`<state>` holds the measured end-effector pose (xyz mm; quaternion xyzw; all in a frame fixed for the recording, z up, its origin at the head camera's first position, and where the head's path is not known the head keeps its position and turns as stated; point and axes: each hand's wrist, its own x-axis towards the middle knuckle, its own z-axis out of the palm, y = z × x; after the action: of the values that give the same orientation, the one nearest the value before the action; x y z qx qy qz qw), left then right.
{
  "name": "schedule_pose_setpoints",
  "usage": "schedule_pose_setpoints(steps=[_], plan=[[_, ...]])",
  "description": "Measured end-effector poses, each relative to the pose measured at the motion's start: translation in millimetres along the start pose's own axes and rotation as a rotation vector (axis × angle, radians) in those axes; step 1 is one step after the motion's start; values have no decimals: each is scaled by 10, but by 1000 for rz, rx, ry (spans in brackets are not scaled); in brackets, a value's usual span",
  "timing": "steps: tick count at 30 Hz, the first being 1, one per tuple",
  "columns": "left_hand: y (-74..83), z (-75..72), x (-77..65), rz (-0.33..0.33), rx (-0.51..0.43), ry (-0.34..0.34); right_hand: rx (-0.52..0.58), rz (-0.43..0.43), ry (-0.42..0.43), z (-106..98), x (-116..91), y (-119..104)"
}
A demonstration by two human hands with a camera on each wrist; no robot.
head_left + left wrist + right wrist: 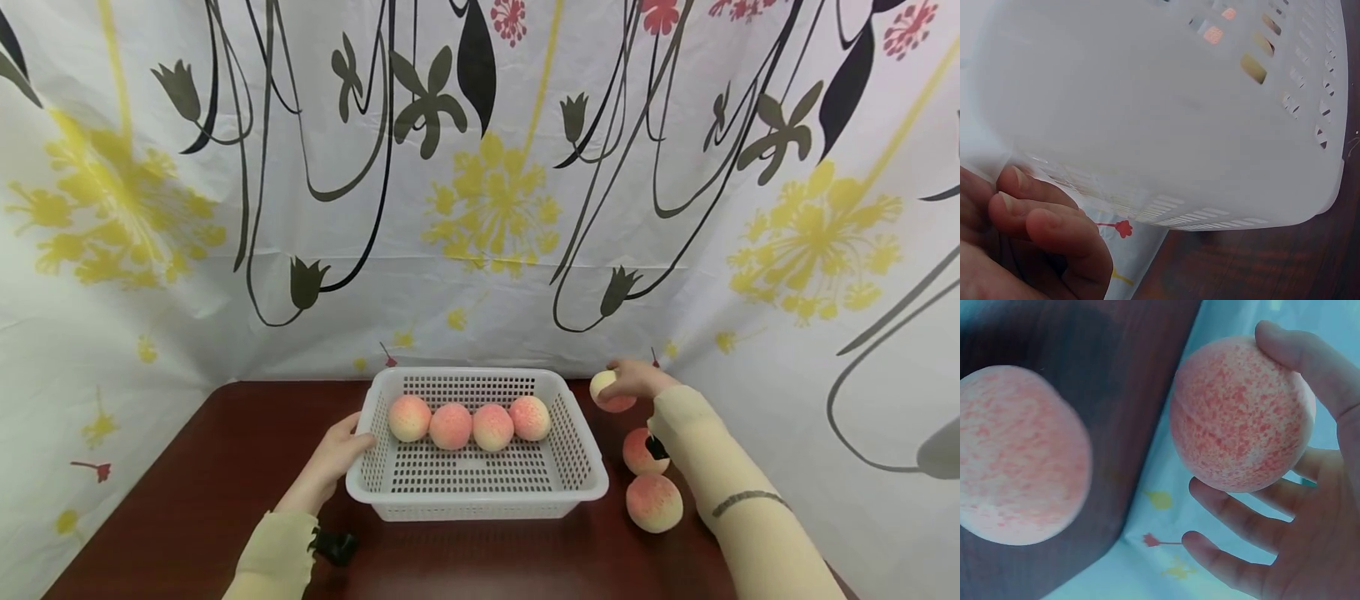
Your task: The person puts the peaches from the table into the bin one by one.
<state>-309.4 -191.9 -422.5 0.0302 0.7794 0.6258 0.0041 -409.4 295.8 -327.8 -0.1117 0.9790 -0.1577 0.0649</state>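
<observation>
A white perforated plastic basket (472, 506) stands on the dark red table, with several pink and cream peaches (452, 427) in a row inside it. My left hand (339, 454) grips the basket's left rim, thumb over the edge; in the left wrist view its curled fingers (1066, 231) are against the outer wall. To the right of the basket, my right hand (640, 379) holds a peach (1241, 415) between thumb and fingers near the table's back edge. Two more peaches, one nearer (654, 503) and one behind it (641, 452), lie below the right forearm.
A white curtain (495, 333) printed with flowers and vines hangs behind the table and along both sides. The dark table top (195, 483) extends left of the basket. Black wrist straps with small devices (335, 546) are worn on both sleeves.
</observation>
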Motion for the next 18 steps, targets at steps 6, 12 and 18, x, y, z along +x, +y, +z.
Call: schedule_pose_setpoints(steps=[6, 12, 18], plan=[[27, -5, 12, 6, 9, -3, -51, -12, 13, -153, -1, -198], [21, -5, 14, -7, 9, -4, -68, -44, 26, -205, 6, -342], [1, -2, 14, -10, 17, 0, -41, -66, 20, -232, 7, -539]])
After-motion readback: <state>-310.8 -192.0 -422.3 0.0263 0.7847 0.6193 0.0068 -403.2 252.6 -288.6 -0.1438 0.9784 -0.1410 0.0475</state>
